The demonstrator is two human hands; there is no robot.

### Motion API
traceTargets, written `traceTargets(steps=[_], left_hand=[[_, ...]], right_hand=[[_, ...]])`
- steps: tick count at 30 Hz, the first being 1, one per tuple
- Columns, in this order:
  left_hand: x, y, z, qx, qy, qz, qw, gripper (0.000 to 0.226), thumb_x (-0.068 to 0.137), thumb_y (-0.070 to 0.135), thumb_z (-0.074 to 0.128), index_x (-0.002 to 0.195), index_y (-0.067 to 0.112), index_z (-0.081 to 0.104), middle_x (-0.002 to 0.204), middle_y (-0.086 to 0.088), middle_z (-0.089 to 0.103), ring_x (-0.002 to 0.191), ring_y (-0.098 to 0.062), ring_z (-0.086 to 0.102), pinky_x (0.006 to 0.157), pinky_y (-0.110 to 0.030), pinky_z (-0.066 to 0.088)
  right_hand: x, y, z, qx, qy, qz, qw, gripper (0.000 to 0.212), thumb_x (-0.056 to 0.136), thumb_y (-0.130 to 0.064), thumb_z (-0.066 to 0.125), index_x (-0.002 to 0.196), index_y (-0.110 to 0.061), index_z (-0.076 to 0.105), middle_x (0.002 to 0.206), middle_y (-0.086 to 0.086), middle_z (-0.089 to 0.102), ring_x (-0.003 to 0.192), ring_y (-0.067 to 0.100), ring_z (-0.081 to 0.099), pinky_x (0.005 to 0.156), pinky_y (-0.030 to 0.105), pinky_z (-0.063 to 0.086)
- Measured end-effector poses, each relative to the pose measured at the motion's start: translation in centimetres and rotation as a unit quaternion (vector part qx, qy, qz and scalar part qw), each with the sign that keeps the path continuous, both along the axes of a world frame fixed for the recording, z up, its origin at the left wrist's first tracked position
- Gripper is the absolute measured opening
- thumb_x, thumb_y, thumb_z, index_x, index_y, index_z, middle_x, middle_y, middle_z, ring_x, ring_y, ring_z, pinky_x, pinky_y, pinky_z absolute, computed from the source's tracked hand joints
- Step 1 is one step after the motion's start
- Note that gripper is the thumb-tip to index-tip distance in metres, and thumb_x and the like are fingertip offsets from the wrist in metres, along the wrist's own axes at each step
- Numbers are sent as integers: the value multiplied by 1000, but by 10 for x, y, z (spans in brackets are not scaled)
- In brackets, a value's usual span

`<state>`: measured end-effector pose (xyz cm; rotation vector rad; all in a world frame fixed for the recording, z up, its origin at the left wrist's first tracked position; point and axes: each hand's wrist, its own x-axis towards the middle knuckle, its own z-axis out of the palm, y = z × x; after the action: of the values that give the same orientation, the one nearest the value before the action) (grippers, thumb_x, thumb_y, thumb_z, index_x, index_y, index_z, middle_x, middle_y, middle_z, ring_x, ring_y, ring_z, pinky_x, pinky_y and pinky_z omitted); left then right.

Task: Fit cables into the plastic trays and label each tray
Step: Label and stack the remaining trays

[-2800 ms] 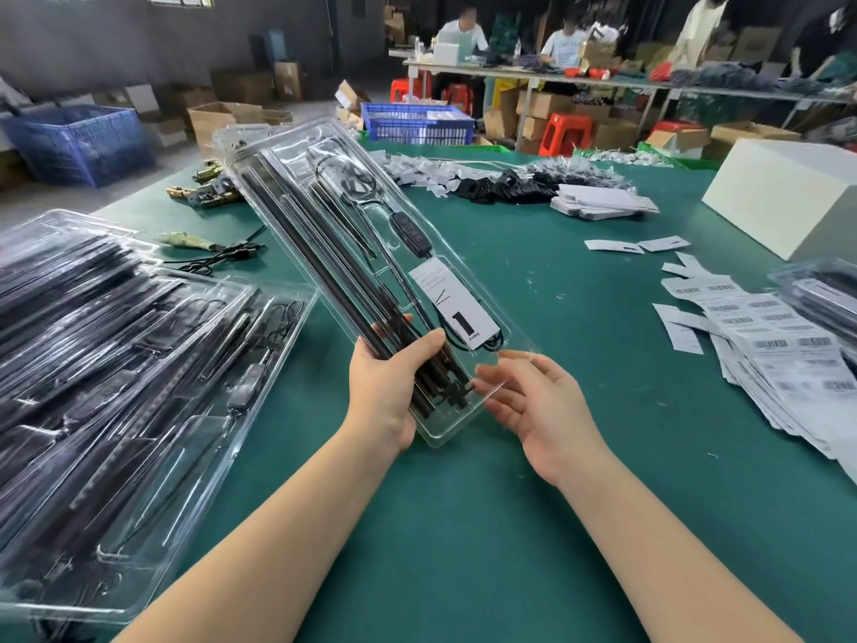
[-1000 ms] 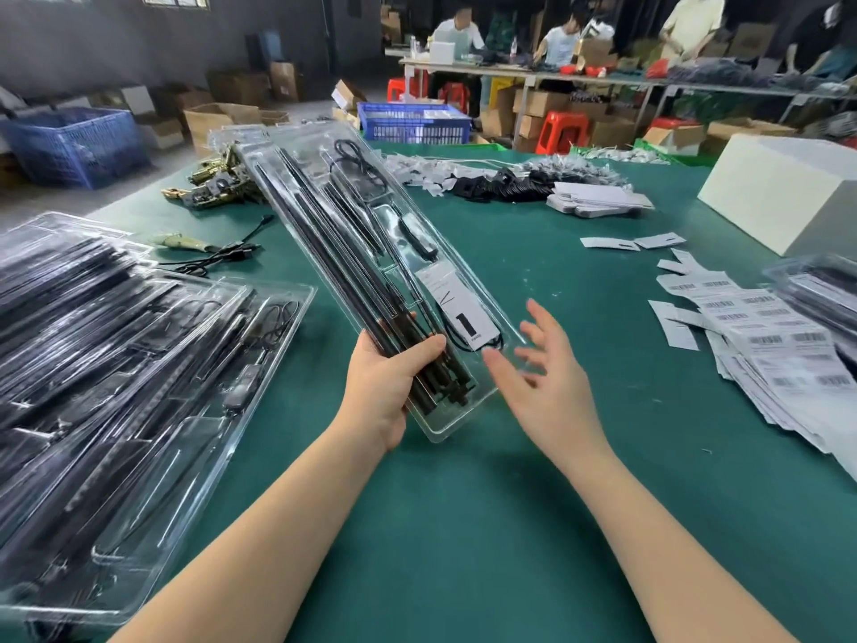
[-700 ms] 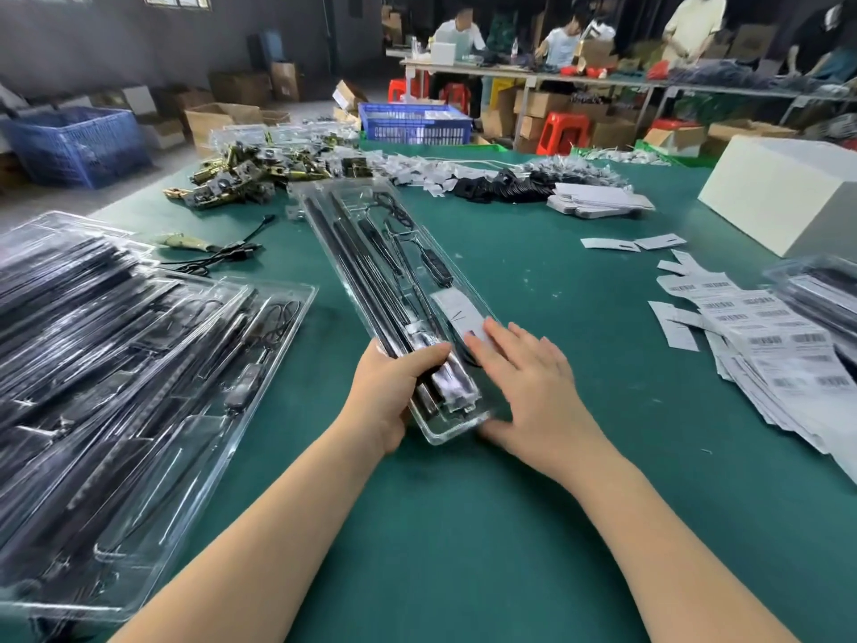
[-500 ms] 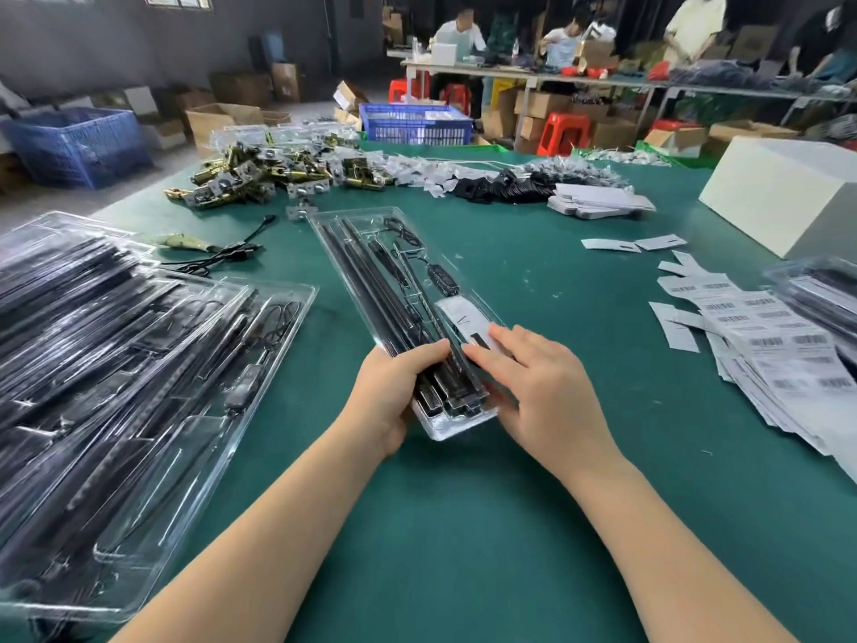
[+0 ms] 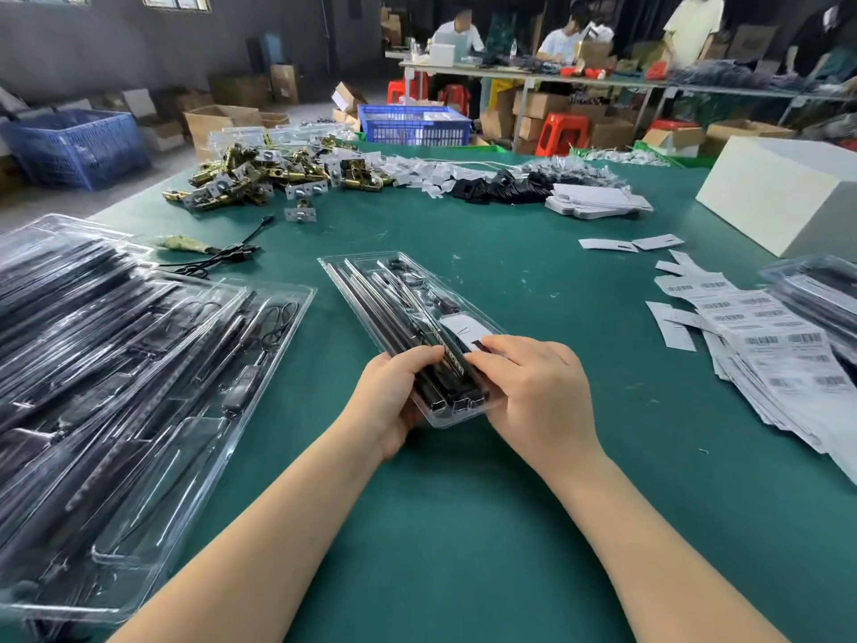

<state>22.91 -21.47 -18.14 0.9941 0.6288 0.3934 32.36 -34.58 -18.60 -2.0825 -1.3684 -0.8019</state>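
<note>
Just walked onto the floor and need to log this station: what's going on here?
A person is packing a clear plastic tray of black cables on the green table. The left hand grips the tray's near end while the right hand presses on the cables beside a white card inside. Filled trays are stacked at left; barcode labels lie at right.

Green table [image 5: 463, 526], loaded with packing goods.
Clear tray [image 5: 371, 290] under both hands; stacked filled trays [image 5: 116, 364] left of them, barcode labels [image 5: 765, 345] right, brass hardware [image 5: 259, 178] and white box [image 5: 783, 197] well beyond.
</note>
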Motion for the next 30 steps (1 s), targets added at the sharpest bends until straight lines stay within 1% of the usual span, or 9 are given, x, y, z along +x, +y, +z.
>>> traceTargets(steps=[2, 5, 16, 20, 23, 25, 27, 28, 30], left_hand=[[1, -1, 0, 13, 0, -9, 1000, 17, 87, 14, 58, 95, 6, 71, 93, -16, 71, 80, -30, 68, 78, -50, 56], [2, -3, -1, 25, -13, -24, 999, 23, 90, 17, 52, 81, 12, 73, 84, -12, 72, 68, -22, 69, 59, -36, 58], [0, -7, 2, 24, -28, -39, 999, 21, 93, 19, 48, 104, 7, 61, 80, -8, 72, 61, -18, 69, 53, -26, 54], [-1, -6, 4, 4, -18, -43, 999, 19, 93, 17, 53, 98, 5, 66, 82, -10, 74, 64, -20, 70, 52, -28, 55], [-2, -4, 7, -20, 1, -41, 999, 24, 90, 13, 60, 111, 3, 67, 100, -18, 73, 78, -26, 71, 66, -39, 61], [-3, 2, 8, -25, 17, -19, 999, 32, 89, 3, 58, 120, 1, 62, 109, -22, 69, 83, -29, 69, 75, -44, 59], [-5, 10, 9, -36, 30, -20, 999, 34, 89, -3, 53, 122, -1, 60, 110, -24, 68, 83, -31, 68, 73, -44, 59], [-6, 14, 10, -45, 33, -34, 998, 32, 89, -5, 51, 120, -2, 60, 106, -24, 69, 81, -30, 69, 71, -43, 59], [-9, 18, 12, -58, 30, -69, 996, 28, 88, -7, 48, 112, -3, 61, 88, -18, 72, 71, -26, 71, 67, -40, 61]], right_hand=[[0, 1, 1, 35, -8, -18, 999, 22, 68, -10, 80, 88, -20, 79, 94, -2, 74, 83, 21, 71, 73, 31, 47], [2, 0, 2, 76, -19, -28, 997, 13, 71, -15, 75, 83, -20, 78, 88, -3, 74, 73, 21, 69, 67, 30, 46], [8, -1, -2, 119, -21, -3, 993, 16, 66, -9, 78, 79, -19, 77, 81, -6, 72, 71, 18, 68, 67, 32, 44], [9, -3, 0, 96, 7, 2, 995, 12, 73, -16, 73, 84, -20, 77, 88, -6, 73, 78, 17, 68, 77, 32, 41], [14, -8, 2, -12, 137, 66, 988, 42, 68, -18, 82, 109, -22, 74, 120, 3, 64, 114, 24, 60, 97, 41, 45], [16, -16, 4, -113, 333, 110, 930, 85, 60, -41, 89, 136, -41, 51, 149, -6, 38, 140, 11, 31, 113, 32, 29], [20, -20, 4, -118, 505, 124, 846, 110, 54, -65, 82, 147, -49, 27, 147, -19, 34, 134, -9, 34, 107, 14, 30], [22, -19, 5, -80, 563, 117, 814, 108, 58, -68, 78, 149, -43, 26, 143, -20, 40, 122, -13, 46, 97, 7, 37], [29, -15, 1, 17, 611, 83, 787, 78, 77, -56, 70, 145, -30, 41, 137, -13, 53, 106, -8, 60, 89, 14, 48]])
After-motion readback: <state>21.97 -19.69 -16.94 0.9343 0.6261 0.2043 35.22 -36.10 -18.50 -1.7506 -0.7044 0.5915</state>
